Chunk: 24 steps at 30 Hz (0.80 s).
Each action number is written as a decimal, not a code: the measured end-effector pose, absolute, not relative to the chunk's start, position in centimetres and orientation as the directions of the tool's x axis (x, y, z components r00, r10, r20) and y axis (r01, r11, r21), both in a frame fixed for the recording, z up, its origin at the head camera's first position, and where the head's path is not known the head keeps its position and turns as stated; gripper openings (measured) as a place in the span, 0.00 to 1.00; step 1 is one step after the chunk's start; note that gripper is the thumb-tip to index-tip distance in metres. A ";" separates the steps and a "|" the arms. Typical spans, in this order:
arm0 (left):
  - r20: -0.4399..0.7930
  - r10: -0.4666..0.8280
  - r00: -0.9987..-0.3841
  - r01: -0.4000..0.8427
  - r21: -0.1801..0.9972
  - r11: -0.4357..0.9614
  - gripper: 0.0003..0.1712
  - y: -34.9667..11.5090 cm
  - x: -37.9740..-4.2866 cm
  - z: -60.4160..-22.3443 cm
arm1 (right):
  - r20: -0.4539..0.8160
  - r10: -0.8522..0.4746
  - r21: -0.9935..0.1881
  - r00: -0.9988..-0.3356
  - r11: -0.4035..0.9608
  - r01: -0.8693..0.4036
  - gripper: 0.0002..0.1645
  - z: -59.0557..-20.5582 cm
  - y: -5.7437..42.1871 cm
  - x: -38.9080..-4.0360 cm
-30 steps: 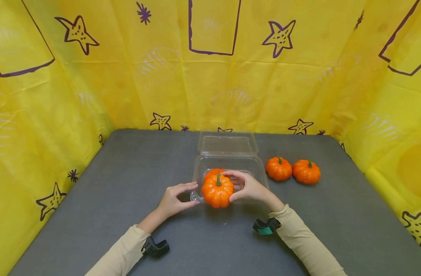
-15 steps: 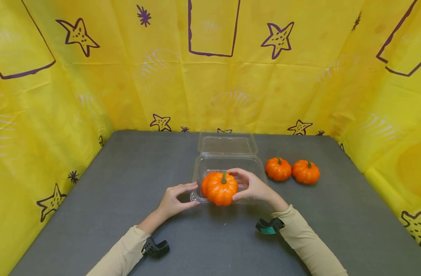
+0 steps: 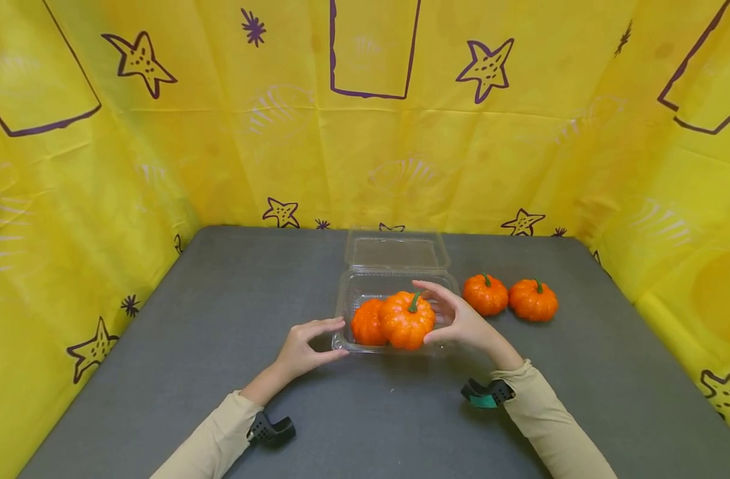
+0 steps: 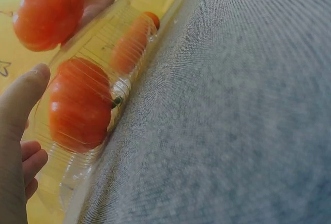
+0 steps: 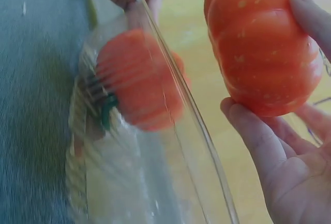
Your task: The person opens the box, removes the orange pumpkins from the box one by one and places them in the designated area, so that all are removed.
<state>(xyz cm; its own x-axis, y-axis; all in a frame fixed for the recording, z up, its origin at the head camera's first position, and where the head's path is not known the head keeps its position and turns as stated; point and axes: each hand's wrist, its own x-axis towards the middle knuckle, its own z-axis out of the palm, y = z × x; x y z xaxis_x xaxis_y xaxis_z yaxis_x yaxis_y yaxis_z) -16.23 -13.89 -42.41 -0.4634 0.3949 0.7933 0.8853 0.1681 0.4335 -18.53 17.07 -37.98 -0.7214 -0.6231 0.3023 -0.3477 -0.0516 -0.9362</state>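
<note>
My right hand (image 3: 463, 324) grips a small orange pumpkin (image 3: 405, 322) between thumb and fingers, its green stem upward, raised above the right part of a clear plastic clamshell container (image 3: 343, 299). Another pumpkin (image 3: 366, 324) lies inside at the left, and through the wall its stem (image 4: 117, 101) shows pointing down. At the container's front left corner my left hand (image 3: 300, 347) holds the rim, thumb in front and fingers along the side. In the right wrist view, the held pumpkin (image 5: 264, 48) is outside and above the rim.
The container's lid (image 3: 395, 253) lies folded back toward the rear of the grey table (image 3: 251, 286). Just right of the container stand two more pumpkins, one nearer (image 3: 485, 296) and one farther right (image 3: 534, 301). Yellow patterned cloth (image 3: 221, 133) walls the table's back and sides.
My right hand has carried its pumpkin to the right, uncovering more of the pumpkin inside the container. The left hand has stayed at the corner.
</note>
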 end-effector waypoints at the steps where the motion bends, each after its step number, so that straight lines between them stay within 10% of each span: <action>1: 0.795 0.394 -0.462 0.886 0.431 0.169 0.26 -13.9 -16.2 -42.4 | 0.311 -0.621 -0.930 -0.719 -0.044 -0.364 0.46 -38.0 17.3 -18.5; 24: 0.798 0.396 -0.455 0.890 0.426 0.164 0.25 -13.9 -16.3 -42.5 | 0.321 -0.463 -0.904 -0.826 0.109 -0.413 0.43 -39.4 22.7 -17.9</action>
<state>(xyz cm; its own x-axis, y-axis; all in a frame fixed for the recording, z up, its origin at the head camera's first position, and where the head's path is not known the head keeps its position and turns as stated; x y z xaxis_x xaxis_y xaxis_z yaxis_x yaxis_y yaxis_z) -16.26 -13.86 -42.47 -0.4548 0.3961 0.7977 0.8898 0.1644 0.4257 -17.91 22.68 -39.41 -0.8260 -0.4631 0.3214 -0.4128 0.1085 -0.9043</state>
